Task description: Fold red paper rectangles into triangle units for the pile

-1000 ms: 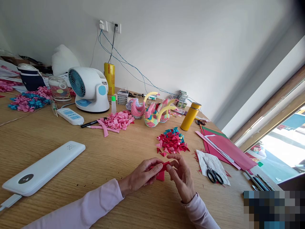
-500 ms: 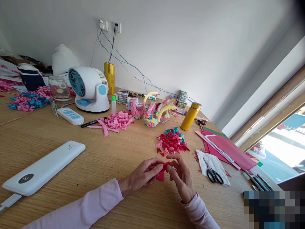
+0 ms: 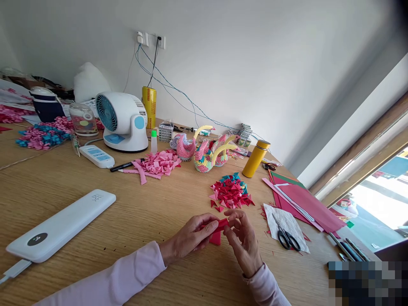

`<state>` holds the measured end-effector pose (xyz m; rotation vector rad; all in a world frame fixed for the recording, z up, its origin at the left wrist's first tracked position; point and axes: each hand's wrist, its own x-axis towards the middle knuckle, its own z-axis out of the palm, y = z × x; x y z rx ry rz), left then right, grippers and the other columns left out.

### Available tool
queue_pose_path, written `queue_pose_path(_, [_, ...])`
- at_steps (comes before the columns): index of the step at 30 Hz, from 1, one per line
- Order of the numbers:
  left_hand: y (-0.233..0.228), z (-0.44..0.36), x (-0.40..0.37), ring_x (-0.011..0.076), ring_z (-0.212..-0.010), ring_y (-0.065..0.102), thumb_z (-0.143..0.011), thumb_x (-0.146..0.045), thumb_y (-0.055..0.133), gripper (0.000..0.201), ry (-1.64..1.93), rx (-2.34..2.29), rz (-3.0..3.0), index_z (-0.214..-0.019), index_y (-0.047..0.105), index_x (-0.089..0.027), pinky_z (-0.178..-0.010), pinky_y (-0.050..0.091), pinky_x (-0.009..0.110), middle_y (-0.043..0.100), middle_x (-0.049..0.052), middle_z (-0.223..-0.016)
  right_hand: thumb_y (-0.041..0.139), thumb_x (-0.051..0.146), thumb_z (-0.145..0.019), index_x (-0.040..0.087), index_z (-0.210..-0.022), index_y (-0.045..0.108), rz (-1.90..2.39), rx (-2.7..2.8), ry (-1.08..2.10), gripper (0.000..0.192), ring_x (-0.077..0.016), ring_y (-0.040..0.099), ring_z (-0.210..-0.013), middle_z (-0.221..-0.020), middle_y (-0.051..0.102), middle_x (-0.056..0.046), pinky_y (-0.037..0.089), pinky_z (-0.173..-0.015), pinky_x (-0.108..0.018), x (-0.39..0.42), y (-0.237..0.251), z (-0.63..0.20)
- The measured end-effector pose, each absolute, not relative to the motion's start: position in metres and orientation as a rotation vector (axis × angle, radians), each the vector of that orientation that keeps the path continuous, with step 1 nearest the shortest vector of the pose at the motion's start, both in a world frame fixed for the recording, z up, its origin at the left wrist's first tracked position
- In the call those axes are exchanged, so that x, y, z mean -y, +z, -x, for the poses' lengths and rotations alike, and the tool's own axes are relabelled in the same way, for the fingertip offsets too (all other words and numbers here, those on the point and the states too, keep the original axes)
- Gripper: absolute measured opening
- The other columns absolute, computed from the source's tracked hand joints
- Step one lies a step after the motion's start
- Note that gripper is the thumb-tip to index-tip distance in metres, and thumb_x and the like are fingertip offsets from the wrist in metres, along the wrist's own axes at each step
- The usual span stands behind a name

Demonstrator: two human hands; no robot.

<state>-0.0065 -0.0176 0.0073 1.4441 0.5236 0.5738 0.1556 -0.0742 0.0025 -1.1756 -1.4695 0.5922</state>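
Observation:
My left hand (image 3: 188, 238) pinches a folded red paper strip (image 3: 222, 223) between its thumb and fingers. At the strip's right end is my right hand (image 3: 245, 244), with thumb and bent fingers closed about the tip. Just below the strip, a flat red paper piece (image 3: 216, 239) shows, partly hidden by the left hand; whether it is held or lies on the table I cannot tell. Beyond my hands lies a pile of folded red and teal paper triangles (image 3: 230, 191). Black-handled scissors (image 3: 288, 240) rest on a white tissue (image 3: 270, 216) to the right.
A white power bank (image 3: 66, 221) lies at left on the wooden table (image 3: 143, 221). Behind stand a fan (image 3: 123, 119), pink paper pieces (image 3: 162, 163), folded-paper swans (image 3: 204, 157) and a yellow flask (image 3: 255, 161). Red paper sheets (image 3: 307, 197) lie at right.
The whole view has shifted slightly, so things sit a little lower and to the right. My right fingers have bent in a little over the strip's end; the left hand keeps its grip.

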Motion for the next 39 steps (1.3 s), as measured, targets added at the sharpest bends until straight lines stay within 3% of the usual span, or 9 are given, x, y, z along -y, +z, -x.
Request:
queue_pose_path(4, [0.008, 0.007, 0.018, 0.0056, -0.045, 0.033, -0.088, -0.052, 0.041, 0.039, 0.57, -0.525, -1.442, -0.097, 0.055, -0.017, -0.039, 0.023, 0.016, 0.041, -0.006, -0.058, 0.051, 0.019, -0.084, 0.021, -0.087, 0.049, 1.197, 1.549, 0.481, 0.004, -0.0126, 0.053, -0.07, -0.104, 0.052, -0.006, 0.041, -0.05, -0.022, 0.074, 0.004, -0.155])
queue_pose_path(12, [0.007, 0.007, 0.017, 0.0062, -0.046, 0.032, -0.088, -0.051, 0.041, 0.038, 0.608, -0.55, -1.473, -0.095, 0.056, -0.017, -0.041, 0.023, 0.017, 0.04, -0.006, -0.057, 0.051, 0.011, -0.08, 0.02, -0.097, 0.056, 1.222, 1.684, 0.346, 0.02, -0.0127, 0.056, -0.071, -0.107, 0.05, -0.008, 0.046, -0.05, -0.021, 0.074, 0.006, -0.157])
queue_pose_path(21, [0.008, 0.007, 0.012, 0.0055, -0.044, 0.033, -0.086, -0.048, 0.047, 0.034, 0.674, -0.565, -1.417, -0.093, 0.057, -0.016, -0.039, 0.021, 0.017, 0.041, -0.006, -0.057, 0.056, 0.023, -0.082, 0.018, -0.085, 0.062, 1.191, 1.465, 0.383, 0.008, -0.0129, 0.057, -0.066, -0.104, 0.056, -0.009, 0.044, -0.048, -0.022, 0.074, 0.01, -0.164])
queue_pose_path(24, [0.005, 0.009, 0.004, 0.005, -0.042, 0.031, -0.085, -0.046, 0.05, 0.03, 0.716, -0.57, -1.341, -0.09, 0.055, -0.017, -0.036, 0.019, 0.017, 0.037, -0.007, -0.056, 0.058, 0.032, -0.083, 0.018, -0.091, 0.058, 1.162, 1.14, 0.536, 0.016, -0.0093, 0.051, -0.05, -0.077, 0.061, -0.004, 0.037, -0.04, -0.019, 0.067, 0.007, -0.176])
queue_pose_path(27, [0.002, 0.01, -0.002, 0.0043, -0.039, 0.029, -0.084, -0.043, 0.053, 0.027, 0.779, -0.566, -1.244, -0.091, 0.054, -0.017, -0.036, 0.018, 0.017, 0.037, -0.008, -0.055, 0.064, 0.038, -0.078, 0.018, -0.09, 0.055, 1.17, 0.922, 0.624, 0.025, -0.0076, 0.042, -0.04, -0.05, 0.049, 0.006, 0.029, -0.036, -0.016, 0.059, -0.002, -0.187])
queue_pose_path(33, [0.002, 0.01, -0.004, 0.0043, -0.041, 0.032, -0.08, -0.038, 0.058, 0.022, 0.834, -0.582, -1.082, -0.08, 0.051, -0.017, -0.038, 0.021, 0.016, 0.043, -0.007, -0.052, 0.067, 0.053, -0.066, 0.017, -0.092, 0.057, 1.361, 0.926, 0.709, 0.045, -0.0078, 0.038, -0.039, -0.052, 0.048, 0.006, 0.023, -0.034, -0.017, 0.054, -0.005, -0.188])
queue_pose_path(36, [0.005, 0.008, 0.0, 0.0062, -0.05, 0.043, -0.076, -0.039, 0.064, 0.025, 0.874, -0.601, -1.031, -0.078, 0.055, -0.016, -0.043, 0.029, 0.015, 0.051, -0.004, -0.061, 0.061, 0.054, -0.074, 0.018, -0.087, 0.058, 1.392, 1.02, 0.634, 0.039, -0.0071, 0.03, -0.039, -0.046, 0.036, 0.008, 0.02, -0.037, -0.018, 0.059, 0.003, -0.173])
queue_pose_path(39, [0.008, 0.004, 0.005, 0.0102, -0.062, 0.052, -0.069, -0.04, 0.071, 0.028, 0.942, -0.594, -0.982, -0.078, 0.062, -0.015, -0.055, 0.04, 0.019, 0.059, 0.0, -0.073, 0.059, 0.053, -0.077, 0.017, -0.079, 0.057, 1.314, 1.231, 0.792, 0.035, -0.0078, 0.034, -0.042, -0.05, 0.039, 0.007, 0.023, -0.039, -0.019, 0.059, 0.005, -0.154])
